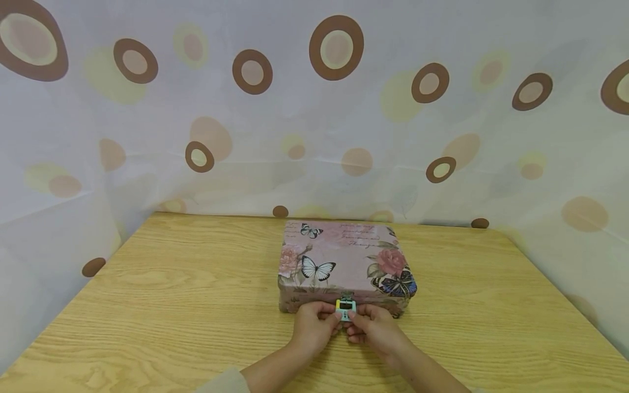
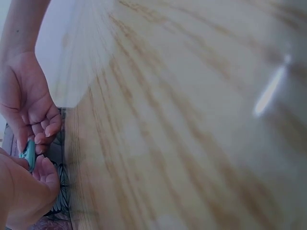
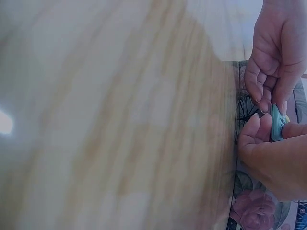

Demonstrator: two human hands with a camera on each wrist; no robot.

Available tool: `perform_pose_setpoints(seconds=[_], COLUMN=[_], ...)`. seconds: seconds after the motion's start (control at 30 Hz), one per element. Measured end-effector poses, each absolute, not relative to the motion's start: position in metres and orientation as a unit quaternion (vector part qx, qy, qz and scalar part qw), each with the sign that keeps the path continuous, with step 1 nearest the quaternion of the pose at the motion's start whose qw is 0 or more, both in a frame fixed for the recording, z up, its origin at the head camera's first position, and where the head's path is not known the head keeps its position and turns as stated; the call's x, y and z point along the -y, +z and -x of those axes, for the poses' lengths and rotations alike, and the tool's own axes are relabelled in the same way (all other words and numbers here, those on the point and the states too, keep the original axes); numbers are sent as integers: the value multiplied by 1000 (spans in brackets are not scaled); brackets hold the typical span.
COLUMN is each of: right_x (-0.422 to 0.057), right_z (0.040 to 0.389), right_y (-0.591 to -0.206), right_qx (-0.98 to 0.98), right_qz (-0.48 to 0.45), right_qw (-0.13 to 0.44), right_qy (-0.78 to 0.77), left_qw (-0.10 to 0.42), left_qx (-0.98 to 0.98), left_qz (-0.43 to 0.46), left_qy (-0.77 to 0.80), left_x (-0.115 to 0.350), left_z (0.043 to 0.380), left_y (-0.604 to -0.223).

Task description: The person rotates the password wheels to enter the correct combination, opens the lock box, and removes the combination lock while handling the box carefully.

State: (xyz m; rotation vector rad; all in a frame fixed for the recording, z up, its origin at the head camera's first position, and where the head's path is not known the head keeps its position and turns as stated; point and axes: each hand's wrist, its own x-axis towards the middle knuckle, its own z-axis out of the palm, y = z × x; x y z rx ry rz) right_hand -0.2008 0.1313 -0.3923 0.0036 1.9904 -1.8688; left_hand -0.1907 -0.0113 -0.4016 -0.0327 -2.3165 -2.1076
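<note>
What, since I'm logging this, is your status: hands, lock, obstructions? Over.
Left hand and right hand pinch lock. Lock at front clasp of closed box; whether fastened, unclear. No obstruction seen.

- Our left sleeve (image 1: 225,383) is plain and pale grey-beige, its edge circling the left forearm (image 1: 275,363).
- Of our right sleeve (image 1: 478,391), just a pale sliver shows.
- A small dark spot (image 2: 18,31) marks our right forearm (image 1: 427,371).
- Our left hand (image 1: 313,330) and right hand (image 1: 382,334) are bare, with slender, round-tipped fingers (image 3: 253,82).
</note>
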Motion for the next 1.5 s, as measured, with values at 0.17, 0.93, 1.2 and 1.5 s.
perform_pose_setpoints(seconds=[0.17, 0.93, 1.2, 1.5], right_x=[-131, -132, -132, -132], right_z=[201, 201, 201, 203], right_y=[-393, -391, -393, -395], right_qx=[-712, -703, -724, -726], right_qz=[-5, 10, 32, 33], right_qw=[204, 217, 210, 216], right_qy=[-672, -677, -657, -652], left_qw=[6, 6, 10, 7], left_qx=[740, 745, 749, 752], left_qz=[11, 3, 2, 4], left_qy=[-672, -666, -663, -659], left_x=[11, 11, 10, 10], left_z=[191, 191, 191, 192], left_y=[-402, -402, -403, -403])
